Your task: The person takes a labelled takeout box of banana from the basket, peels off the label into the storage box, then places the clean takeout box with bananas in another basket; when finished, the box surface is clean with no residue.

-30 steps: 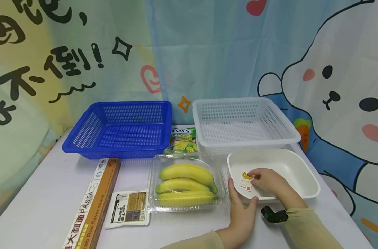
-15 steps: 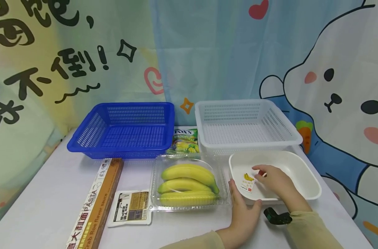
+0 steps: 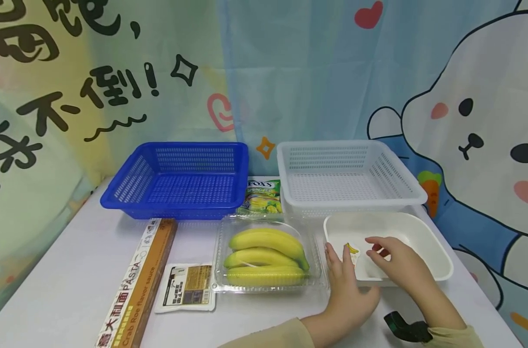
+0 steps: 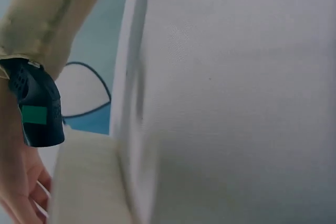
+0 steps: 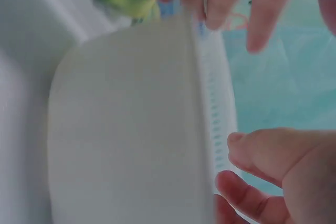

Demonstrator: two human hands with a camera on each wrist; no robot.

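A white plastic tub [image 3: 409, 232] stands at the right of the table. Inside its left end is a small white card [image 3: 355, 257] with a banana picture, partly covered by my left fingers. My left hand [image 3: 348, 295] reaches over the tub's front left corner, fingers straight and thumb spread. Over the tub's front side hovers my right hand [image 3: 401, 263], thumb and index finger apart with nothing between them. The right wrist view catches the tub's outer wall [image 5: 126, 124] between both hands. A clear lidded box [image 3: 318, 270] of bananas [image 3: 266, 261] sits just left of the tub.
Behind stand a blue basket [image 3: 194, 212] and a white basket [image 3: 355, 200], with a green FOX'S candy bag [image 3: 263, 195] between them. A long pasta box [image 3: 138, 285] and a flat white packet [image 3: 187, 287] lie at the left. A curtain [image 3: 264, 72] hangs behind.
My right hand has let go of the card and drawn away to the right. My left hand has shifted right, its fingers now over the tub's rim. The head view has turned slightly left.
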